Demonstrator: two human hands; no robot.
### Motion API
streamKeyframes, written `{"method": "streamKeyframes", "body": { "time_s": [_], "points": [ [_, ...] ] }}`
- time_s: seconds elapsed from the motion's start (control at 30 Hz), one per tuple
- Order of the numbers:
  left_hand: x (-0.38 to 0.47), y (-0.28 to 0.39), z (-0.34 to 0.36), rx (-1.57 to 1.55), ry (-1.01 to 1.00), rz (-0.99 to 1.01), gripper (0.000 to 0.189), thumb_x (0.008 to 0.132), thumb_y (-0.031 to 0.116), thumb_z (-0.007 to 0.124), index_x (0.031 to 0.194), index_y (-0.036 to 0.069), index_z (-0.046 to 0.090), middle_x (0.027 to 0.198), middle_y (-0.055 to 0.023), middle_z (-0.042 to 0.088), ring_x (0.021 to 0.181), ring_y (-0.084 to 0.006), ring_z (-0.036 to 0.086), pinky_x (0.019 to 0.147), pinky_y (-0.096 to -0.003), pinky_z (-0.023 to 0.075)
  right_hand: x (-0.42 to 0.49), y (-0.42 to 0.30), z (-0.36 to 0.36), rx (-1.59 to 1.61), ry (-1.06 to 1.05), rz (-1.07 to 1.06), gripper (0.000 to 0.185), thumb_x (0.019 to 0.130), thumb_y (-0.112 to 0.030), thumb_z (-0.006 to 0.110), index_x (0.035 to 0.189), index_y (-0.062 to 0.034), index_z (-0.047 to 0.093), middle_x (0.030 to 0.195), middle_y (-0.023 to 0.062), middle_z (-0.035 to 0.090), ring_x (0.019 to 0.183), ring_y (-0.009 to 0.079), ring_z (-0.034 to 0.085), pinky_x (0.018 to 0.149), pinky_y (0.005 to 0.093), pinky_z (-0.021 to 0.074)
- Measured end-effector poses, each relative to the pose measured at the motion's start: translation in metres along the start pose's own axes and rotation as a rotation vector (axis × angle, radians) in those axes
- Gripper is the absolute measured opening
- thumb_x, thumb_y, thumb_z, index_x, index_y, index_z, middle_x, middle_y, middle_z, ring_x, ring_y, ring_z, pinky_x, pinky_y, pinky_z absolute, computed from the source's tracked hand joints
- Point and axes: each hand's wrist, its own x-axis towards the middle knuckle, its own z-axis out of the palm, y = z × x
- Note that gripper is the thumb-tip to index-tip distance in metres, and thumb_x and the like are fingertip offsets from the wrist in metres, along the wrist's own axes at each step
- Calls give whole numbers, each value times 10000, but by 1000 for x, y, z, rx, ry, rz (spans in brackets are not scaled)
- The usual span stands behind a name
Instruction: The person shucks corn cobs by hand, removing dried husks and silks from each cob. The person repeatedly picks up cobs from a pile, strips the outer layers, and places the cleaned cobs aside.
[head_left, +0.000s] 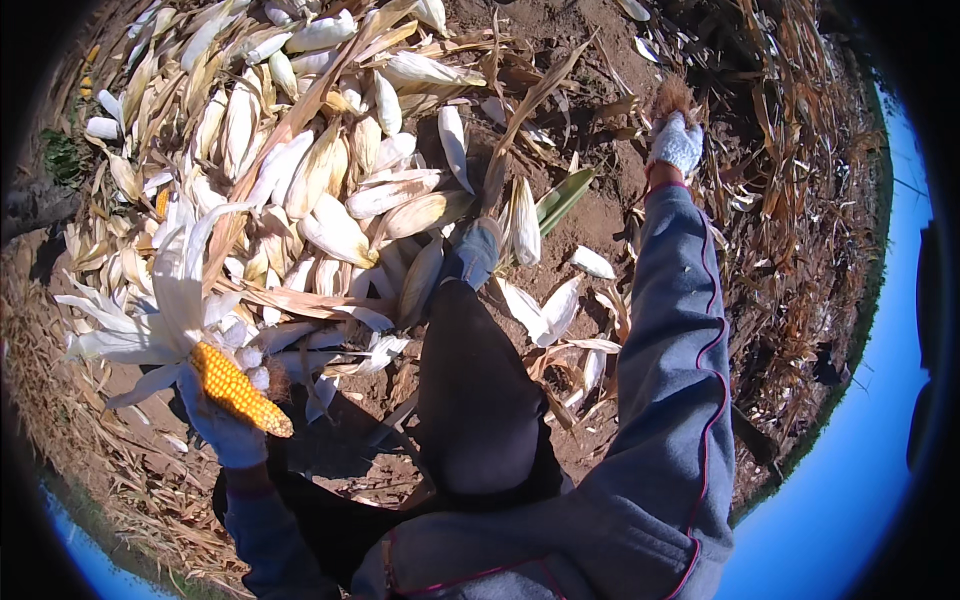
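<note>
My left hand (225, 439), in a white knit glove, holds a yellow ear of corn (234, 386) at the lower left. Its kernels are bare, and the pale husk leaves (169, 322) are peeled back and fan out beyond the far end. At the upper right my right arm is stretched out. My right hand (676, 144), also in a white glove, is closed around a tuft of brown corn silk (673, 97) that sticks out past the fingers. What else lies inside that fist is hidden.
A large heap of corn ears in dry husks (322, 172) covers the ground ahead and left. My shoe (476, 251) rests at its edge. Loose husk pieces (544, 307) lie on the brown soil (592, 180). Dry corn stalks (787, 225) lie along the right.
</note>
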Motion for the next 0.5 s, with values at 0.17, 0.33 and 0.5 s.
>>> {"method": "streamKeyframes", "body": {
  "time_s": [0.17,0.33,0.5],
  "points": [
    [-3,-2,-10,290,31,31,471,996,378,406,1292,14,447,1165,-110,566,1024,-223,574,885,-355,504,-64,-1,-8,334,-78,-5,199,931,-144,567,1103,-54,612,825,48,648,656,112,601,546,226,488],
    [-6,-5,-10,524,146,174,547,998,410,385,1334,-22,389,1256,-156,521,1114,-253,550,952,-389,471,-175,47,-33,-379,-551,-259,288,899,-272,621,1158,-149,630,985,92,684,853,221,664,763,317,515],
    [-11,-2,-14,675,107,332,577,1005,439,362,1339,-31,388,1305,-182,490,1133,-276,541,962,-405,467,-222,94,-48,-891,-888,-219,654,750,-274,705,1352,-237,454,1302,145,535,1100,348,587,940,429,474]
  ]
}}
